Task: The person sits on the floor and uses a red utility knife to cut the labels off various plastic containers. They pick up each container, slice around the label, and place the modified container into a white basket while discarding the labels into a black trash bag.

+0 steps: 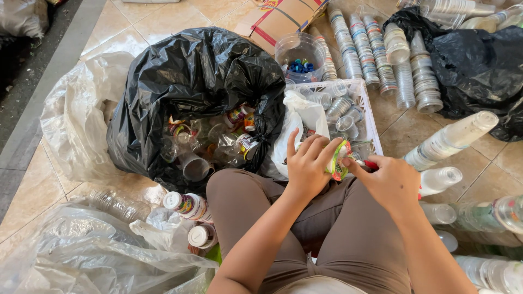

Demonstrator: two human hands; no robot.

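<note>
Tiled floor [32,190]: black bag [190,81], white basket [370,117], stacked cups [376,49], clear bags [76,256].

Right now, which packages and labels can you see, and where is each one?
Cardboard box: top centre on the floor, brown, red edge stripe.
Bottle label: between left hand and right hand, green, red, yellow.
Labelled bottles: beside left knee, white caps, colourful wraps.

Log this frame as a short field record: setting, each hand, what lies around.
setting: tiled floor, person seated, seen from above
left hand: left hand grips a clear plastic cup with a colourful label
right hand: right hand pinches the label at the cup's rim
ahead left: open black bag of plastic bottles and cups
ahead right: white basket holding clear cups
beyond: stacked cups lying in rows
</note>
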